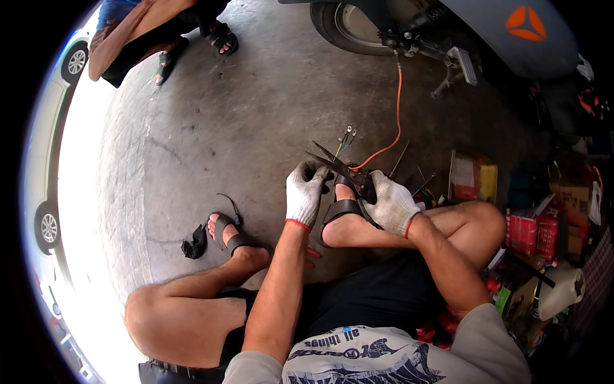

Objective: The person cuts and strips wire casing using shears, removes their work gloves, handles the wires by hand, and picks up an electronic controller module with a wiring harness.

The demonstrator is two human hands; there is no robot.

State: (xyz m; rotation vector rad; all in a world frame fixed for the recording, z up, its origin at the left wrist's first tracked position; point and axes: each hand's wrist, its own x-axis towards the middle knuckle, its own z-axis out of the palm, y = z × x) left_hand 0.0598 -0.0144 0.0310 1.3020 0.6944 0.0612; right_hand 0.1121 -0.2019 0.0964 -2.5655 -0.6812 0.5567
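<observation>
My right hand (391, 201), in a white knit glove with a red cuff, grips the dark handles of a pair of scissors (363, 182). Their blades are spread and point up and left, past the fingertips of my other hand. My left hand (305, 189), gloved alike, is closed in a pinch beside the blades. From its fingertips rises a small bunch of thin wires (342, 148), yellow, green and blue, with metal ring terminals at the ends. An orange cable (400, 109) runs from the motorbike's wheel down to the scissors, where the blades hide its end.
A motorbike (441, 38) stands ahead at the right. Boxes (472, 176), red packages (534, 230) and loose tools crowd my right side. A black crumpled bag (195, 243) lies by my left foot. Another person (147, 32) sits at the far left; parked cars (48, 224) are beyond.
</observation>
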